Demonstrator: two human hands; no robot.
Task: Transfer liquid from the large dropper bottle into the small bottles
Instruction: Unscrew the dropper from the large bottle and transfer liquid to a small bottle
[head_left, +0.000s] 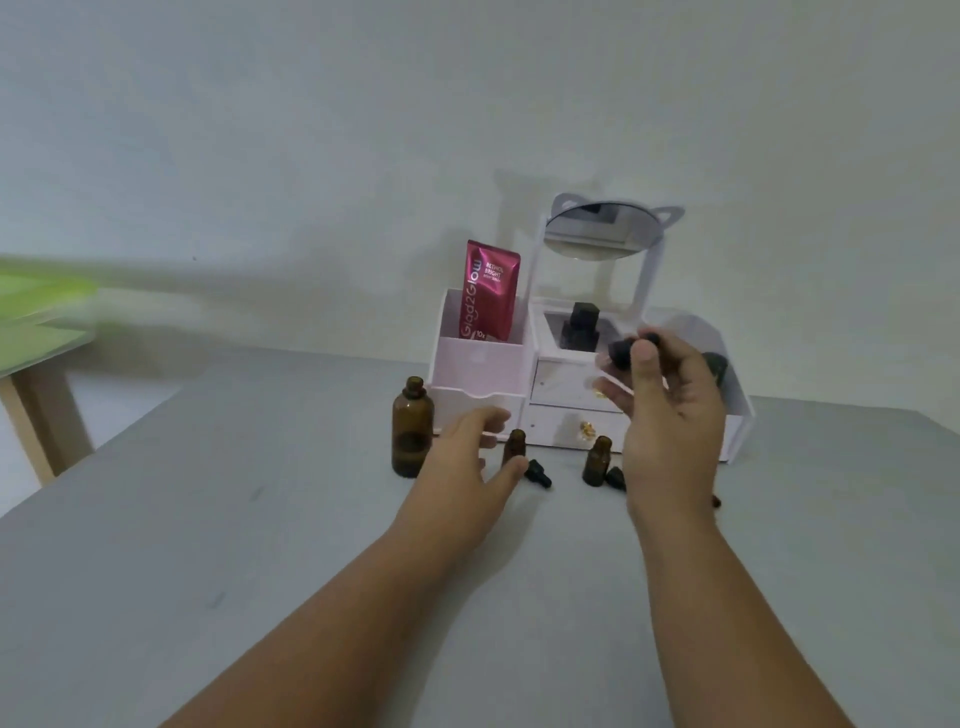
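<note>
Where right grip (670, 410) pinches (aloft), dropper (622, 354) sits.

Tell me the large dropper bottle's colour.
The large dropper bottle is amber brown; head view shows it best.

Only the person's two arms show, each from the forearm to the fingertips. The left forearm (332, 613) and right forearm (717, 613) are bare along all their visible length, smooth and slim, narrowing towards the wrists. The left hand (467, 457) and right hand (670, 405) are bare too. The right thumb (644, 358) has a short, rounded nail (645, 352) trimmed close to the tip. The knuckles and tendons on the back of the right hand stand out faintly. The left fingers (493, 418) are blurred, so their nails cannot be made out. The left thumb (511, 467) is short and blunt at the end.
</note>
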